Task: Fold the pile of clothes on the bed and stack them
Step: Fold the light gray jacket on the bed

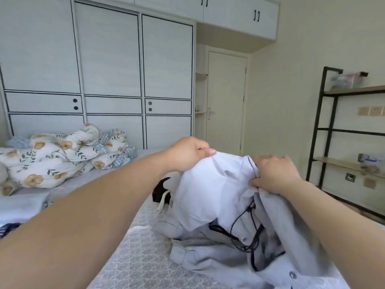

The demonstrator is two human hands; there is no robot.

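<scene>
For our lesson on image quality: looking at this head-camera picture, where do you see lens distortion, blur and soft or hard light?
Head view: wide-angle bending bows the wardrobe lines and tilts the shelf; the right hand and the shelf's top items are motion-blurred, while the left hand is sharper; the light is soft and even, with only faint shadows under the shirt.

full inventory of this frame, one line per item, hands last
light garment: 1, pale lavender-grey, lifted above the clothes pile
clothes pile: 1, grey with black cords, on bed, near right
dark item: 1, black, behind the pile
bed: 1, pale patterned cover
duvet: 1, white floral, bunched far left
folded clothes: pale blue, left edge
wardrobe: 1, white
door: 1, cream, closed
shelf rack: 1, black frame, right
left hand: gripping garment
right hand: gripping garment
</scene>
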